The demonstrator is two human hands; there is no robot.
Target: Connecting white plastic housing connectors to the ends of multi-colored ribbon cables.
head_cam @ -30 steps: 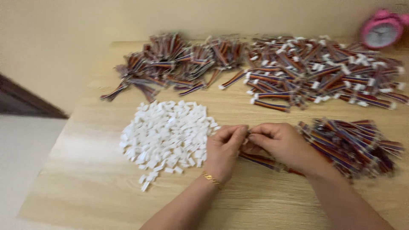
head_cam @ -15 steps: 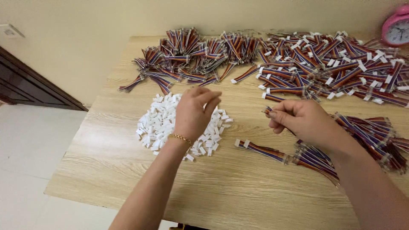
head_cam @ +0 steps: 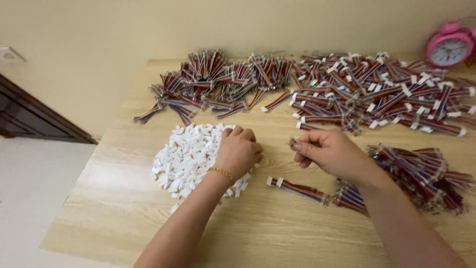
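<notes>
left hand (head_cam: 238, 151) curled down into the white connector housings (head_cam: 186, 156); right hand (head_cam: 325, 151) pinches a wire end (head_cam: 291, 141); a careless sweep could scatter housings off the table (head_cam: 277, 228).

Matt pale wood-grain table (head_cam: 277, 228); glossy white plastic connectors (head_cam: 186, 154); a gold-coloured metal bracelet (head_cam: 221, 172).

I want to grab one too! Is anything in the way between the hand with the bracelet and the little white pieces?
No, nothing is in the way. The left hand already rests right on the pile of white connector pieces. The right hand is apart, pinching a wire end above the wooden table.
</notes>
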